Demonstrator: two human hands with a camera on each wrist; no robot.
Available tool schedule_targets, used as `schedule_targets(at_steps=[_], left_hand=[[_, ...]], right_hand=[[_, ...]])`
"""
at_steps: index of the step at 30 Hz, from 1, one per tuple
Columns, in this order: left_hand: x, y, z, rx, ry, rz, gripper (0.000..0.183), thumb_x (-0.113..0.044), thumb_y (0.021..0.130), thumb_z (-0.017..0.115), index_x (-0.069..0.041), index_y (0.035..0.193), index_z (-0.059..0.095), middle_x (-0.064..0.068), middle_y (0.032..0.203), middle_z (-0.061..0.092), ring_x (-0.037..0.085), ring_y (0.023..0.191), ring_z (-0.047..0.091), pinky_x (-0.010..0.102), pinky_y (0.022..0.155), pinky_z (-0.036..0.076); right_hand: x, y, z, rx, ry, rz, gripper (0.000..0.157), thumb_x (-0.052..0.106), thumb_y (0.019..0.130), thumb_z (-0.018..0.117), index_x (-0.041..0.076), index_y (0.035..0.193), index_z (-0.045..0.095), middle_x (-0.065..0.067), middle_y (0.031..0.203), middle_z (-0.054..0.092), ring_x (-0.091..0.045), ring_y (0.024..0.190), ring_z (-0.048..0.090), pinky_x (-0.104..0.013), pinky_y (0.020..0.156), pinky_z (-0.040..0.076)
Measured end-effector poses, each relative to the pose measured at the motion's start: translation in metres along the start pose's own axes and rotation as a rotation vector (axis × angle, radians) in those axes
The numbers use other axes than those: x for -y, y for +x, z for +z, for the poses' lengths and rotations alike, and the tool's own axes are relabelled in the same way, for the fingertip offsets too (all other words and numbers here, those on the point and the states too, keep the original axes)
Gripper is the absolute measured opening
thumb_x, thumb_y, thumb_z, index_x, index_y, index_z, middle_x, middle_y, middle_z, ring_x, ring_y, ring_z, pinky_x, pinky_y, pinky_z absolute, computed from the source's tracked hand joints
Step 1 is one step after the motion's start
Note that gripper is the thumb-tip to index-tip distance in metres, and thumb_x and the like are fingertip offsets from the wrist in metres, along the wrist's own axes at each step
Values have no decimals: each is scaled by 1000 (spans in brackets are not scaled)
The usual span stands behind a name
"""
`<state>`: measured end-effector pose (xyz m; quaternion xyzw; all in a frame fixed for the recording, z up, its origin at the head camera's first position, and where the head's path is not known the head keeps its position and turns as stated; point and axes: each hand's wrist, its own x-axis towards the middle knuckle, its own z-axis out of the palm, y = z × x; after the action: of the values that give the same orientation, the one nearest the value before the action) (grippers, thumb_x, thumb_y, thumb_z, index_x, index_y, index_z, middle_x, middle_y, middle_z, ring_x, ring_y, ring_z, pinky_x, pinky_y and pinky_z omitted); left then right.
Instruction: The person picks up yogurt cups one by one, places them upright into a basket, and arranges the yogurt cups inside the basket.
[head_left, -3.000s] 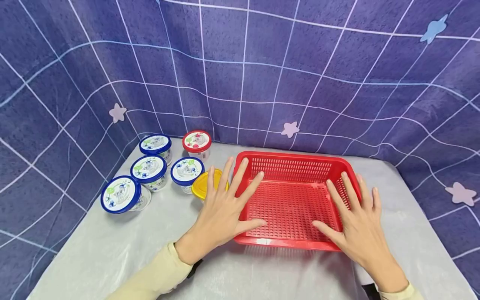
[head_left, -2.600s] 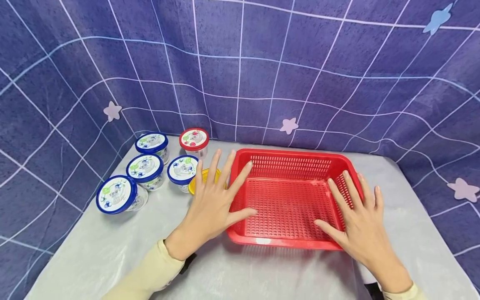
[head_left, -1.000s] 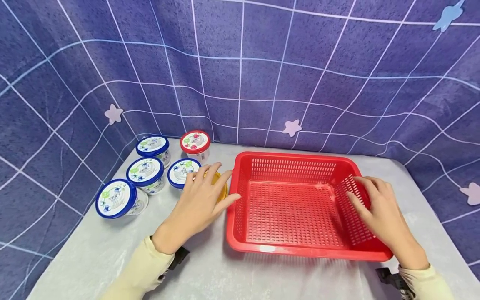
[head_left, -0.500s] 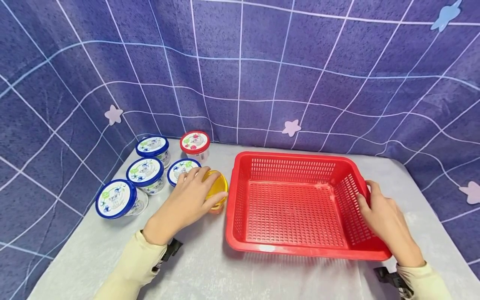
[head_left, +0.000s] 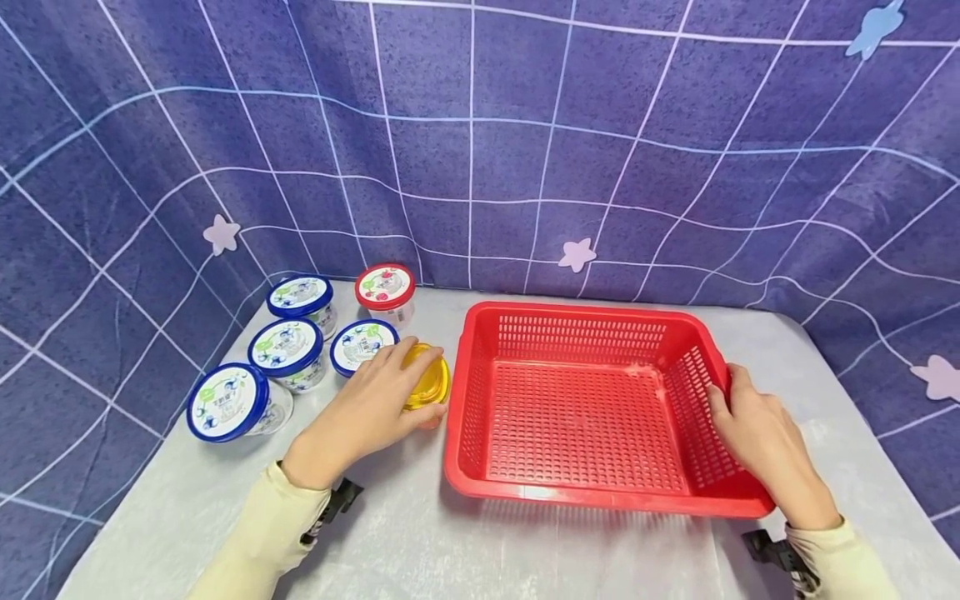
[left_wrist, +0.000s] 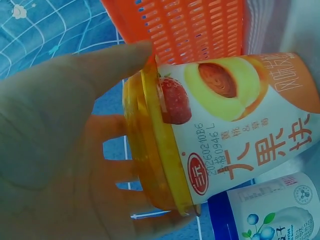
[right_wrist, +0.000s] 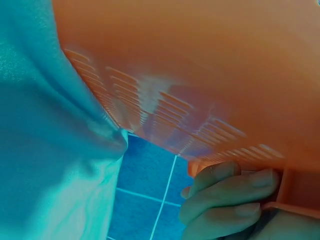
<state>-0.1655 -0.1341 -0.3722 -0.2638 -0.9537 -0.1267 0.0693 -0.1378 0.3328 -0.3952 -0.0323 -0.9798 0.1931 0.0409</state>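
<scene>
Both my hands gripped: left hand [head_left: 366,408], the fruit-printed cup [left_wrist: 225,125] by its yellow lid [left_wrist: 165,150]; right hand [head_left: 765,437], the red basket [head_left: 592,498]. Lifting could have popped the lid.

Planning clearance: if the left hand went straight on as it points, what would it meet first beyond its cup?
Probably the basket, near its far-left corner; the left hand, gripping the yellow-lidded cup, points roughly that way, though depth is unclear.
</scene>
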Motion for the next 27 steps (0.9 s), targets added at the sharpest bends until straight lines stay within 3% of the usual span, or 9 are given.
schedule_targets(at_steps=[15,27], left_hand=[[0,6,-2,-36,23,59,73,-50,83,77,-16,142,51,18,132,52,37,109,56,56,88,51],[0,1,-19,-114,29,15,77,-51,82,78,-17,144,48,20,146,43,45,124,49,64,98,42]], right_hand=[[-1,-1,0,-19,-2,-7,48,26,104,44,-9,136,36,-39,95,60,-49,74,63,-59,58,45],[0,1,0,-34,-18,-8,43,24,102,45,-8,131,38,-37,86,59,-49,68,62,-60,55,44]])
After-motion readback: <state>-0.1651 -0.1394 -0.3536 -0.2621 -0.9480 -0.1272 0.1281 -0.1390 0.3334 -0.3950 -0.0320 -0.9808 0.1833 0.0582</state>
